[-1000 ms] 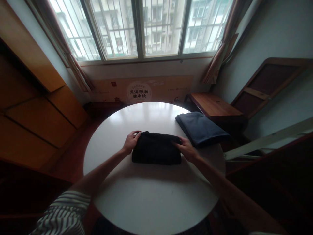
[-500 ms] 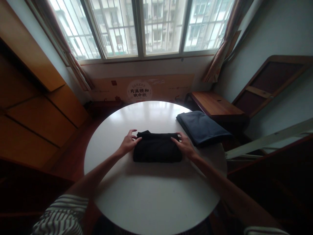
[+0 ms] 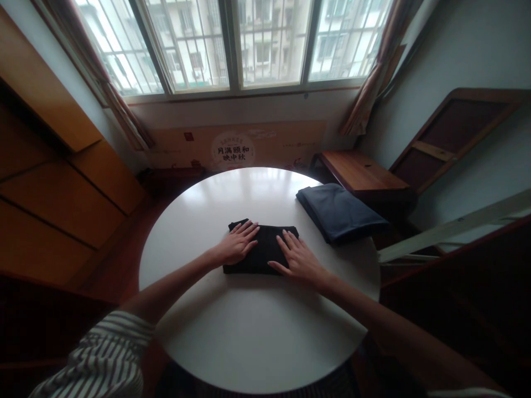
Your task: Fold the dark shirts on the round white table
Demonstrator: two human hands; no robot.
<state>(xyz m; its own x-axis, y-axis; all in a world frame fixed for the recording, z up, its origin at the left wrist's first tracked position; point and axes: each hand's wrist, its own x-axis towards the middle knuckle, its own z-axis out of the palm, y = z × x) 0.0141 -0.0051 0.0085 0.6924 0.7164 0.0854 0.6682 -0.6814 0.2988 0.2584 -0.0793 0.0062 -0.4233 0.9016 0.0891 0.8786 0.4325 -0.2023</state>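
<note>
Movement: since half a second earlier, the left hand point(image 3: 237, 244) and right hand point(image 3: 296, 257) had left the far corners of the black folded cloth point(image 3: 266, 246) and come inward onto its top.
Grip: wide on both sides, palms down, fingers extended, pinching nothing; how hard they pressed I could not tell.
Reason for flat palms: probably to smooth the layers and keep the fold from springing up, one hand to each half so that neither end lifted.
Black folded cloth: near the middle of the worktop point(image 3: 257, 329), square to the person, likely so both arms reached it evenly.
Its look: matte black, oblong, wider than deep, near edge fairly straight, a small flap poking out at the far left corner; what garment it was I could not make out.
Blue-grey folded cloth point(image 3: 344, 214): far right, apart from the black one, its outer end overhanging the round white rim, perhaps set aside for working room.
Window point(image 3: 269, 58): beyond, barred, its light glaring off the worktop's far side.
</note>
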